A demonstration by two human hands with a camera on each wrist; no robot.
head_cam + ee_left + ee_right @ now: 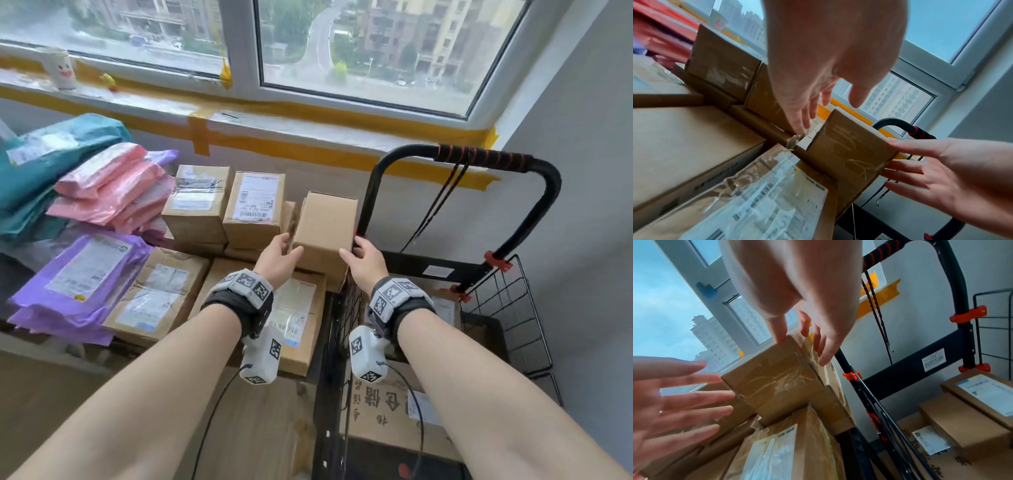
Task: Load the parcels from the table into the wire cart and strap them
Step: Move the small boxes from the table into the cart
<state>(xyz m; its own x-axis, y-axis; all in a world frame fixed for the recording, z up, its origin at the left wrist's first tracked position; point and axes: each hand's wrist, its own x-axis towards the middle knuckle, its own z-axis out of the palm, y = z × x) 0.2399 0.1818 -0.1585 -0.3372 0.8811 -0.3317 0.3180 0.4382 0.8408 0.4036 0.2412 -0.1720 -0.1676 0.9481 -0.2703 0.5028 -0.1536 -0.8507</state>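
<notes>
A plain taped cardboard box [323, 226] [846, 154] [774, 379] stands on other parcels at the table's right end, beside the cart's black handle frame [479, 157]. My left hand [291, 244] reaches its left side with straight fingers [801, 116] pointing into the gap beside it. My right hand [351, 247] touches its right side, thumb on the top edge and straight fingers [826, 352] along the side face. The wire cart [507, 308] holds several cardboard boxes [972, 423]. A red-black elastic cord [442, 202] hangs from the handle.
Labelled cardboard boxes [255, 205] [157, 294] fill the table's middle, and a flat one [294, 315] lies under my left wrist. Pink [113, 192], purple [82, 270] and teal [51, 161] mailer bags are piled at the left. The windowsill carries a cup [61, 68].
</notes>
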